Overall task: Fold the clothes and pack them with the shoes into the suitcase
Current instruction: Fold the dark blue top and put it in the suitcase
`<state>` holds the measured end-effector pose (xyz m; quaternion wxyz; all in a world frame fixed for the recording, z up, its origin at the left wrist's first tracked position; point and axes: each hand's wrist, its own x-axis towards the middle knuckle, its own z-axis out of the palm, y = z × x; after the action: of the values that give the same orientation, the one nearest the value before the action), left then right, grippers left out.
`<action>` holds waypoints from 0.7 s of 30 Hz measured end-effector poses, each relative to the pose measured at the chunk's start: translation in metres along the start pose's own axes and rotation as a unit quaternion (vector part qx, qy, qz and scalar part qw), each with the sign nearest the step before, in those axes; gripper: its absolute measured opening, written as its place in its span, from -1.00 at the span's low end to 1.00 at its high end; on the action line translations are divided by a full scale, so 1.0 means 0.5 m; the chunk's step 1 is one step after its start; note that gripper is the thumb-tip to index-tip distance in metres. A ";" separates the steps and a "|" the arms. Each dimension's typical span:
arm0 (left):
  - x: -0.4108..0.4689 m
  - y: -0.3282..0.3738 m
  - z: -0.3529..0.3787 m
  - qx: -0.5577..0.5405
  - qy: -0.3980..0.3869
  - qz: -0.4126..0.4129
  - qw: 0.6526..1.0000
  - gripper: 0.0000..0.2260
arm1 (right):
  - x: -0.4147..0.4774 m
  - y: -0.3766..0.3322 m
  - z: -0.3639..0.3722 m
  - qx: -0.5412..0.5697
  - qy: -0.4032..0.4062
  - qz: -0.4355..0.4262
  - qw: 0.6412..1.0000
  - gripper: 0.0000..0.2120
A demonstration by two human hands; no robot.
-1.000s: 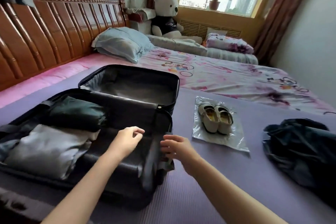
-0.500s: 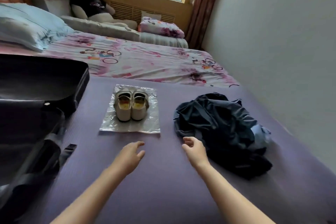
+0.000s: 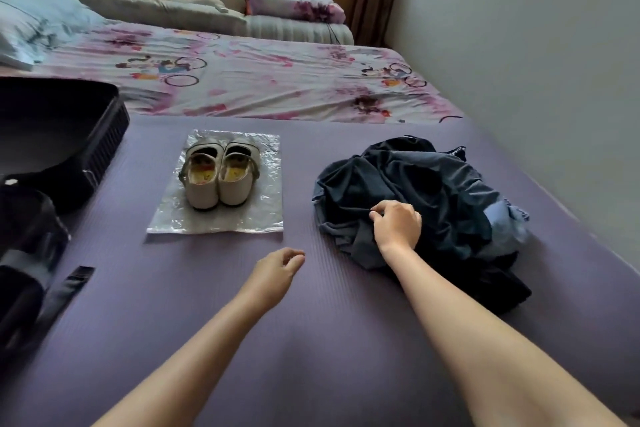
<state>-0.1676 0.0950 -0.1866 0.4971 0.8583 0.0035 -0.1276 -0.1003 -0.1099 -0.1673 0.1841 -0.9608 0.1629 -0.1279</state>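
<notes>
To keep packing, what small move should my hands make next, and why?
Probably lift the pinched fold off the dark clothes heap and bring the left hand over to spread it: the right hand pinches fabric, the heap lies crumpled, the left holds nothing.

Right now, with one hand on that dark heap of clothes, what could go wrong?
The right hand pinches one fold of the dark clothes, a tangled heap; lifting may drag other pieces along. The left hand holds nothing, so nothing steadies the heap. The shoes stand loose on a plastic sheet nearby; a swung garment might knock them over.
</notes>
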 end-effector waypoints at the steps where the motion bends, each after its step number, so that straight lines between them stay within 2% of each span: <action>1: 0.001 0.005 0.001 -0.058 -0.005 -0.021 0.998 -0.76 | -0.011 -0.005 0.002 0.017 0.016 -0.007 1.000 -0.83; 3: 0.001 0.014 -0.002 -0.219 -0.020 -0.092 0.971 -0.73 | -0.056 -0.027 0.000 0.078 0.036 -0.026 0.996 -0.83; 5: 0.001 0.022 -0.010 -0.372 -0.021 -0.155 0.915 -0.67 | -0.116 -0.053 -0.002 0.139 0.065 -0.053 0.987 -0.85; 6: 0.002 0.022 -0.016 -0.421 -0.016 -0.175 0.890 -0.65 | -0.146 -0.062 -0.001 0.152 0.088 -0.076 0.982 -0.89; 8: 0.007 0.014 -0.026 -0.456 -0.012 -0.198 0.868 -0.62 | -0.211 -0.077 0.012 0.158 0.126 -0.131 0.970 -0.93; 11: -0.003 0.003 -0.028 -0.441 -0.040 -0.213 0.871 -0.58 | -0.314 -0.098 0.043 0.169 0.100 -0.208 0.958 -0.90; 13: -0.014 -0.012 -0.029 -0.426 -0.028 -0.207 0.880 -0.63 | -0.380 -0.113 0.064 0.174 0.054 -0.247 0.952 -0.88; 15: -0.026 -0.040 -0.037 -0.415 0.025 -0.194 0.889 -0.73 | -0.430 -0.123 0.082 0.180 0.014 -0.260 0.949 -0.83; 21: -0.095 -0.121 -0.117 -0.334 0.180 -0.117 0.918 -0.93 | -0.472 -0.130 0.077 0.178 -0.060 -0.251 0.950 -0.87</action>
<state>-0.2087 0.1813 -0.1999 0.7276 0.6438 0.2358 -0.0200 -0.2870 0.0443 -0.2201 0.3236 -0.9283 -0.1200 -0.1386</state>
